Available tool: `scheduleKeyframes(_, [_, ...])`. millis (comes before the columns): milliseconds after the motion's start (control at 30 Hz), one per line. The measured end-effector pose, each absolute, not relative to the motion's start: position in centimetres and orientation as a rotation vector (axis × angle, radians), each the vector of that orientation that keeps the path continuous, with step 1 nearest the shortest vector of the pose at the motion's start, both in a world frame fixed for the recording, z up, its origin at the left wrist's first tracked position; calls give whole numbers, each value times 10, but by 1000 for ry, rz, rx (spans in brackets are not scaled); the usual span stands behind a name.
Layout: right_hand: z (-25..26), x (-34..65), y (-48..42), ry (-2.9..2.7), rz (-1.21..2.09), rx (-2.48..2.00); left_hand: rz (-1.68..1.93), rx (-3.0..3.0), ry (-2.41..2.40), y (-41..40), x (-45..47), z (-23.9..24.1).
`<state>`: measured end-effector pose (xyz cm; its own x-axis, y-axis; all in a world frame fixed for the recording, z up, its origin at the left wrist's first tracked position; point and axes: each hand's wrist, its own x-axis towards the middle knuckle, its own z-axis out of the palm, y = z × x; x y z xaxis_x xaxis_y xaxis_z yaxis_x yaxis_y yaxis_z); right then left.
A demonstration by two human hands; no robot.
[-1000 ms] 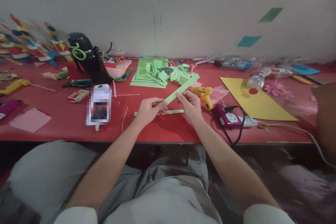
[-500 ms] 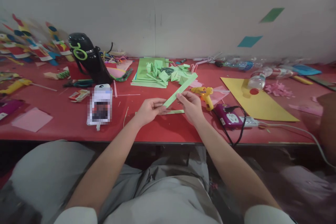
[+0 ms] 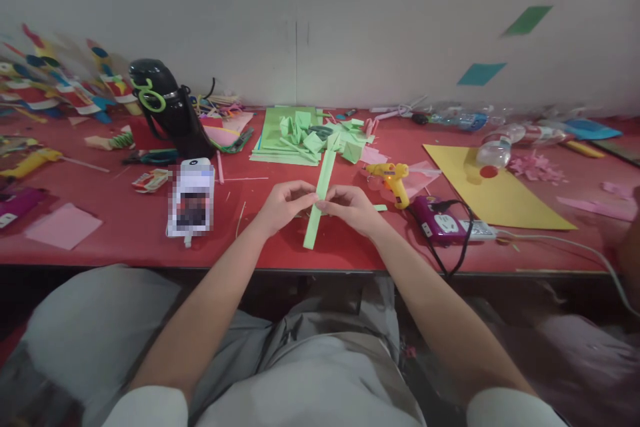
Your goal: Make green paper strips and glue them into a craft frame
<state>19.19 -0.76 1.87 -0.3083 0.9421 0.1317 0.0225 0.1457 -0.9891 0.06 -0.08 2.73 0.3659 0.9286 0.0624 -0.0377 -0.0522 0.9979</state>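
A long, narrow green paper strip (image 3: 324,177) is pinched between both my hands above the red table (image 3: 280,250). It points away from me, its near end hanging below my fingers. My left hand (image 3: 290,205) grips its left edge near the middle with thumb and fingers. From the other side, my right hand (image 3: 350,207) pinches it at about the same height. Another green strip (image 3: 381,207) lies on the table, mostly hidden behind my right hand. Folded green paper pieces (image 3: 314,141) sit on green sheets (image 3: 275,125) beyond my hands.
Right of my hands lie a yellow glue gun (image 3: 393,180), a purple box (image 3: 437,221) with a cord, a yellow sheet (image 3: 500,197) and plastic bottles (image 3: 493,155). On the left are a phone (image 3: 191,197), a black flask (image 3: 170,110) and pink paper (image 3: 64,225). A white partition (image 3: 350,27) stands behind.
The green strip has turned from a slant toward the upper right to nearly straight away from me. My right hand has moved left and down, close beside my left hand.
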Motion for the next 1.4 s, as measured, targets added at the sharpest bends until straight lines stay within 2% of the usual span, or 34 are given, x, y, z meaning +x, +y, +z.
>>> scheduleKeyframes(567, [20, 187, -8, -1421, 1331, -986, 1200, 1336, 888, -1, 6, 24])
scheduleKeyframes(1067, [19, 186, -9, -1592, 1293, -998, 1394, 1318, 980, 2, 6, 23])
scheduleKeyframes(1400, [18, 188, -7, -1475, 1378, -1025, 1451, 1744, 1062, -3, 9, 17])
